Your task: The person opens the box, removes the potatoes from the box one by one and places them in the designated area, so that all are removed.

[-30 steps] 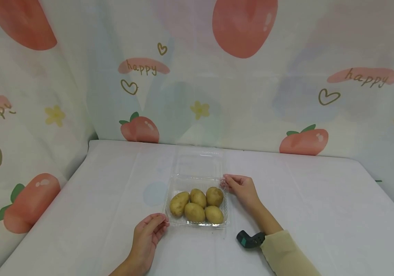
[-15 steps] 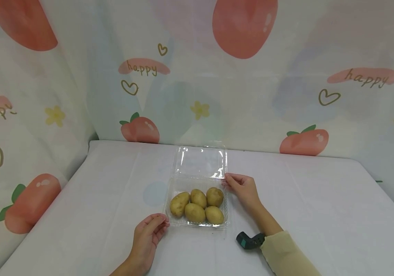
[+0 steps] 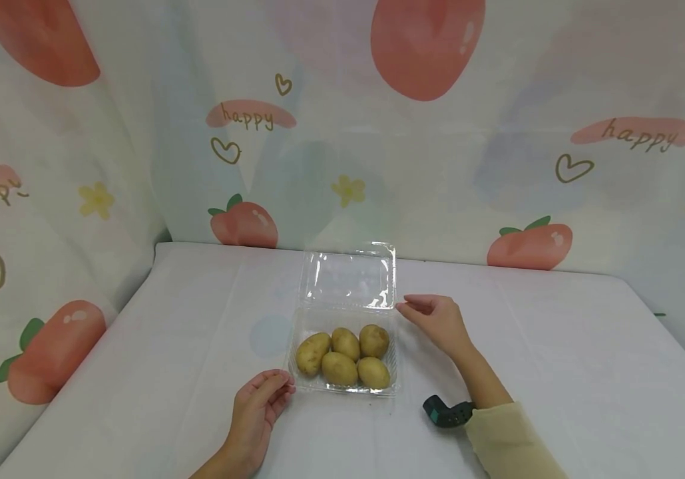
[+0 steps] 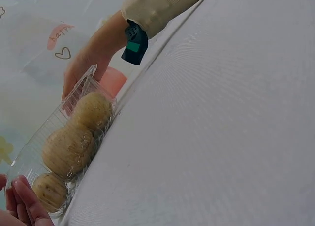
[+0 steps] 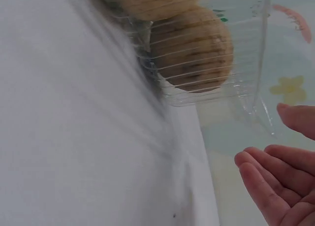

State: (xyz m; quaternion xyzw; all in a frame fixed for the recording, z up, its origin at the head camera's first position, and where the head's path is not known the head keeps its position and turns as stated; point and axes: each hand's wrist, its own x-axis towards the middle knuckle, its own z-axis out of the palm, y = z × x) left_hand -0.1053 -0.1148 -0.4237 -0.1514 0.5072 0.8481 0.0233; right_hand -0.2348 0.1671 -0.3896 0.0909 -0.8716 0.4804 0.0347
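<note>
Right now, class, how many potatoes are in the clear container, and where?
5: the left potato, the back-middle potato, the back-right potato, the front-middle potato and the front-right potato, all in the clear container. None looks hidden in the head view.

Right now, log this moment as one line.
left hand: pinches box corner | right hand: beside box, holding nothing | potatoes: five, in box | lid: open

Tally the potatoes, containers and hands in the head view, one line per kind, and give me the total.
Potatoes: 5
Clear plastic container: 1
Hands: 2 (left hand, right hand)
Total: 8
</note>
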